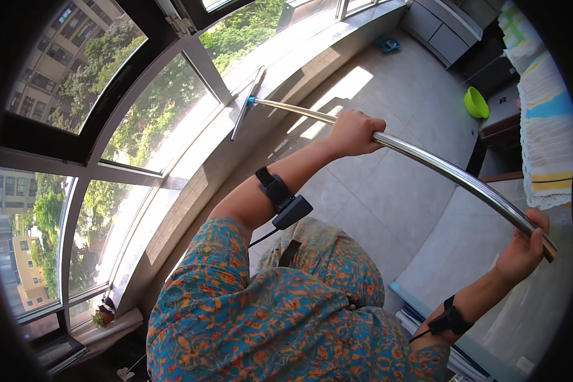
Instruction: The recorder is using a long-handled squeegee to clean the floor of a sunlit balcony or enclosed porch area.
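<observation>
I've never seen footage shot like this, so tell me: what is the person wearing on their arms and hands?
Both hands, left hand and right hand, are bare, without gloves. Each forearm carries a black strap: the left strap bears a small black box with a thin cable, and the right strap also trails a cable. The short sleeves are teal with an orange floral pattern.

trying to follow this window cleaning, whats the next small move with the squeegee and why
Probably draw the pole back so the squeegee blade slides down the pane. The blade sits against the lower part of the glass near the sill, the left hand grips mid-pole and the right hand holds its end, so a short pull looks like the natural stroke.
</observation>
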A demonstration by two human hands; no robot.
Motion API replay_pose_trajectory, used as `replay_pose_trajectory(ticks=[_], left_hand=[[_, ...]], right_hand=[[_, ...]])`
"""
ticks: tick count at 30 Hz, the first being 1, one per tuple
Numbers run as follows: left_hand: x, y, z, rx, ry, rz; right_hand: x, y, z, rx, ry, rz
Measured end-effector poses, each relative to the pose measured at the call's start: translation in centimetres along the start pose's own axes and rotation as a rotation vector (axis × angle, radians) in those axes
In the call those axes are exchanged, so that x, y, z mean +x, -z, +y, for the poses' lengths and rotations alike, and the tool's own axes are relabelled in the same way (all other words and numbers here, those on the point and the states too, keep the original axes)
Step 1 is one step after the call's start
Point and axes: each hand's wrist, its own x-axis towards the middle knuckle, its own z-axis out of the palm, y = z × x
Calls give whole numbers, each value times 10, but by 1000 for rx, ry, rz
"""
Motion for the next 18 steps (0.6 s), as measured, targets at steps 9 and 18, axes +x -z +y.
replay_pose_trajectory(ticks=[9, 18], left_hand=[[36, -27, 8, -56, -9, -98], [-2, -39, 44, 62, -41, -78]], right_hand=[[-17, 4, -18, -320, 241, -106], [-32, 56, 16, 101, -43, 74]])
